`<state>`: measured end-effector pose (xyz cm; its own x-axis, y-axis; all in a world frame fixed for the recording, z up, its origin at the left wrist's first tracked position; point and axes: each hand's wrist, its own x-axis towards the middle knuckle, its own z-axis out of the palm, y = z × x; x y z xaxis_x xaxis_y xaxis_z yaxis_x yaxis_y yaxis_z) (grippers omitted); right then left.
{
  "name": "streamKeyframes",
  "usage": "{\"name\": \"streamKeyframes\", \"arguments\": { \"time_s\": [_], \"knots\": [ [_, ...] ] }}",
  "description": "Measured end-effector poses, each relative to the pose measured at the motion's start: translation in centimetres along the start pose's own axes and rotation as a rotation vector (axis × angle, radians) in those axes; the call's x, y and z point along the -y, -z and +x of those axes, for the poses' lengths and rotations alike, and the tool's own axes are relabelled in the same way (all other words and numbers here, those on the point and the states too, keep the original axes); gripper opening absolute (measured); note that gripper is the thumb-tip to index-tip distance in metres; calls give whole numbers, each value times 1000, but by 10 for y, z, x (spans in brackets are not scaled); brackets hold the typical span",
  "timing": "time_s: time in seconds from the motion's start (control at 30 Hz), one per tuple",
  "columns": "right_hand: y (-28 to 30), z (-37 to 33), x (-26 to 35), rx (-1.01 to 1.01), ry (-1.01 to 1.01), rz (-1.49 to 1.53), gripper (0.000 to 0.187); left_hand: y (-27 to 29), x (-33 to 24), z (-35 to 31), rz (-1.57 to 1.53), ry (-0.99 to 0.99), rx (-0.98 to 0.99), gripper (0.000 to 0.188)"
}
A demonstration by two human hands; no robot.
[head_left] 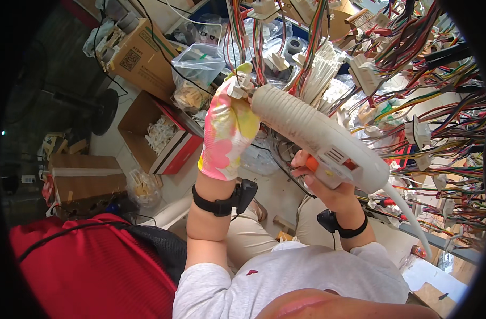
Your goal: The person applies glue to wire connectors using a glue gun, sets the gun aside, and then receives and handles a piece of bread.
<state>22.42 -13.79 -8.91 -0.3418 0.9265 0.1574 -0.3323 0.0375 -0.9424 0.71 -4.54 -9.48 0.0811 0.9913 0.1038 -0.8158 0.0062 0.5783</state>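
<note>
The left hand [224, 125] wears a soft, stretchy glove with pink, yellow and white patches. Its fingers pinch a small, hard white plug [237, 87] up near the top middle, just in front of the tip of the glue gun [317, 127]. I cannot tell if the tip touches the plug.

The right hand [336, 194] has no glove. It is wrapped around the handle of the glue gun, with its fingers by the smooth orange trigger [311, 164]. The gun is fat and round, made of off-white plastic. Its front part has bumpy rings and looks smudged with dirt. A thick, bendy white cord [410, 218] curves down from its back end.

Each arm has a black strap at the wrist. Lots of thin, shiny wires [418, 32] in red, black, yellow and green hang in bunches at the top and right, with boxy white plugs among them.

On the left, a brown cardboard box [152, 72] sits near a crinkly see-through bag [198, 66]. Below it, an open box with a red side [184, 154] holds a heap of little white pieces [160, 135]. Bumpy red cloth [99, 266] fills the bottom left corner.
</note>
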Motion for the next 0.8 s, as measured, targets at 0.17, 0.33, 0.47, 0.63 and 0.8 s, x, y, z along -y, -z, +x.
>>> {"name": "streamKeyframes", "arguments": {
  "time_s": [0.17, 0.33, 0.47, 0.63, 0.8],
  "knots": [
    [0, 2, -2, 31, -3, -7, 50, 8, 0, 3, -69, 19, 44, 56],
    [0, 5, 0, 6, -17, -32, 49, 10, -2, 7, -51, 11, -26, 46],
    [0, 8, -1, 34, -6, -52, 48, 6, -7, 6, 263, -39, -104, 41],
    [0, 11, -2, 47, 13, -80, 45, 0, -12, 4, -128, 36, -51, 43],
    [-1, 12, 0, 18, -12, -54, 44, 0, -11, 0, 231, -100, 23, 49]
  ]
}}
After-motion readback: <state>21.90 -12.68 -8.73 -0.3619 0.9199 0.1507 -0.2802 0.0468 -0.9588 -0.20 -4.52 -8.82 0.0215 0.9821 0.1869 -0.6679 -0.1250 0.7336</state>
